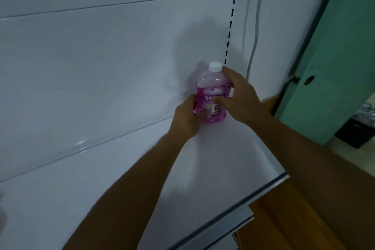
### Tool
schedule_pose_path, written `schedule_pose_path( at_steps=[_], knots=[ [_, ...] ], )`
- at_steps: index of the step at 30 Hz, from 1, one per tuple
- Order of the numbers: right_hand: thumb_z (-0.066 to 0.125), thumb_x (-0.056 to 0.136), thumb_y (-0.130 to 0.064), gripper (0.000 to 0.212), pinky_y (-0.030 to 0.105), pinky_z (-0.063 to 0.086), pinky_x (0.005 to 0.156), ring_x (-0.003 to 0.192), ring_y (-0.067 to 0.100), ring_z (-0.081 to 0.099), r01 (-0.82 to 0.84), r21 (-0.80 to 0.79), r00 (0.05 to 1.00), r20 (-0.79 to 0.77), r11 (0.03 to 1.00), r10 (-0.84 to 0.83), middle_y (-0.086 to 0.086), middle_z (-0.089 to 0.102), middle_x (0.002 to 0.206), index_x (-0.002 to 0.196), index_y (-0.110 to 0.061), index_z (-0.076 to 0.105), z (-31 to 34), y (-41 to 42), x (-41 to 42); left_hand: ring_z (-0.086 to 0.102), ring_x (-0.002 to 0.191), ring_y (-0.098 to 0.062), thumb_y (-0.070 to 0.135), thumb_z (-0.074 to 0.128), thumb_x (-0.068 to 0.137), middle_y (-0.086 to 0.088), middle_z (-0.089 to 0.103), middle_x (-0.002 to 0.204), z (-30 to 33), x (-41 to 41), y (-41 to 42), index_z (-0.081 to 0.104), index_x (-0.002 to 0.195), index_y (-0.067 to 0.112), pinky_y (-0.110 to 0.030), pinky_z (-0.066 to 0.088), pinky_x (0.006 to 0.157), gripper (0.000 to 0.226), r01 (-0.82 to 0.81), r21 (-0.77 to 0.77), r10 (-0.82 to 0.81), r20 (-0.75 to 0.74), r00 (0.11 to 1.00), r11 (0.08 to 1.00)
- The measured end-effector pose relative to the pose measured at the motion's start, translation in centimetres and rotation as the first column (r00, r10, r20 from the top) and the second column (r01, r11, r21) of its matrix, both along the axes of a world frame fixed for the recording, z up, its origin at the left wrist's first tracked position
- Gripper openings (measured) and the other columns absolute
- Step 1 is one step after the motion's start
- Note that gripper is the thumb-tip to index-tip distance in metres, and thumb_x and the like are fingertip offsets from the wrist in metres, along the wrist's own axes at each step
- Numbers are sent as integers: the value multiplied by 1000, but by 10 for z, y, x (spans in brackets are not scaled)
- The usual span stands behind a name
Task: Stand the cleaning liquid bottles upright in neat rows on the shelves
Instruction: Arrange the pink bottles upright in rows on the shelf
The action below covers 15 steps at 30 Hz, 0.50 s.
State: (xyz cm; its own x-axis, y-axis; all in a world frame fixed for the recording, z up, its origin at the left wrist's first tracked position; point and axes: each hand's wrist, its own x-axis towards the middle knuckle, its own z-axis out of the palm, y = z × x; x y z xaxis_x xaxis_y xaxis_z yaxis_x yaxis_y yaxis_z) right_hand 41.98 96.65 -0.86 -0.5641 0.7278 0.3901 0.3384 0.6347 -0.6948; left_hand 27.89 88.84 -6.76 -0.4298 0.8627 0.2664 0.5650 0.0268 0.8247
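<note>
The left hand (187, 116) covers the lower left side of the pink bottle (213, 91), and the right hand (238, 97) hides its right side and handle, so most of the label cannot be read. The shelf (121, 178) runs out of the picture at the left and bottom edges. At the right edge a dark bin (357, 130) is cut off and too dim to make out what it holds.

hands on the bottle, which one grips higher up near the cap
The right hand: its fingers curl over the pink bottle's shoulder just below the white cap. The left hand holds the lower body near the base.
</note>
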Motion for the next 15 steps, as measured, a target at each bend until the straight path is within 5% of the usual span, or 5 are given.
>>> schedule_pose_path(
  at_steps=[5,10,13,15],
  knots=[
    [79,76,-13,79,20,36,94,118,22,51,6,51,1000,29,999,-7,10,50,133,144,-16,38,1,-1,9,63,109,-19,28,71,87,-4,65,123,-1,-1,-4,51,131,11,-32,51,95,51,61,-68,-68,-98,993,996],
    [78,78,-33,91,15,27,102,136,18,35,77,72,997,-35,994,-74,4,35,151,150,-17,25,16,-17,14,46,132,-21,41,69,86,-4,47,146,4,-4,-33,29,149,12,-27,37,102,81,-23,-212,-4,-127,992,977],
    [72,84,-35,82,41,30,115,140,26,32,96,289,994,-70,952,-79,8,37,151,149,-12,29,25,-45,5,51,126,-18,43,68,87,-1,53,140,11,-14,-74,35,146,15,-25,40,99,74,-89,-200,64,-128,990,976],
    [68,86,-36,77,47,26,116,142,28,30,26,406,1000,-8,913,-25,10,37,152,148,-9,31,27,-74,-12,55,119,-15,45,66,87,2,56,134,16,-22,-110,41,142,17,-21,40,92,67,-140,-196,114,-138,984,970]
  ],
)
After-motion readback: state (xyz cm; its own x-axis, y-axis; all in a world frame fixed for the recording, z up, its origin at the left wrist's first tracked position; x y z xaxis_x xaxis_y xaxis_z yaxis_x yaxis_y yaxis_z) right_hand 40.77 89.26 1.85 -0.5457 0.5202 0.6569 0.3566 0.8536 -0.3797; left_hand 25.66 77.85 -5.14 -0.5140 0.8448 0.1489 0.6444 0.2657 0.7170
